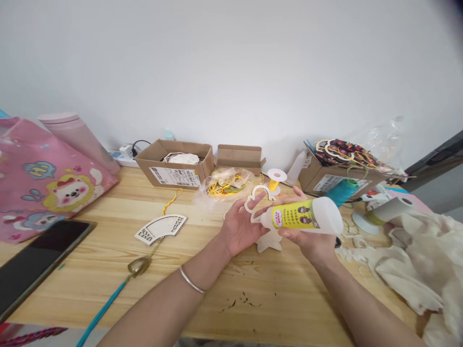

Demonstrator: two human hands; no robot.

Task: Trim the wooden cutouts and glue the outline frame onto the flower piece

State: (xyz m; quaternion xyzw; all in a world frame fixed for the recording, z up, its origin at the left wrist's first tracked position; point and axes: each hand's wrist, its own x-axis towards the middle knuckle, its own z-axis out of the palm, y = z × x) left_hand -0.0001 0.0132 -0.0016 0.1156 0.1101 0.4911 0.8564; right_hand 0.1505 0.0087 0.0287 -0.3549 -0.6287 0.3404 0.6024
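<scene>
My left hand [241,222] holds a thin wooden cut-out frame [257,197] by its lower edge, fingers wrapped behind it. My right hand [311,241] grips a white glue bottle with a yellow label [303,216], lying sideways with its nozzle pointing left at the frame. Below the hands another pale wooden cut-out piece [269,242] lies on the wooden table [152,279]. A silver bangle [191,280] sits on my left wrist.
A fan-shaped wooden ornament [161,227] with a small bell [138,266] and teal tassel lies at left. A dark phone [36,262], pink bag [43,183], cardboard boxes [175,164], a bag of yellow cords [226,185], teal thread spool [342,192] and cream cloth [415,260] surround the work spot.
</scene>
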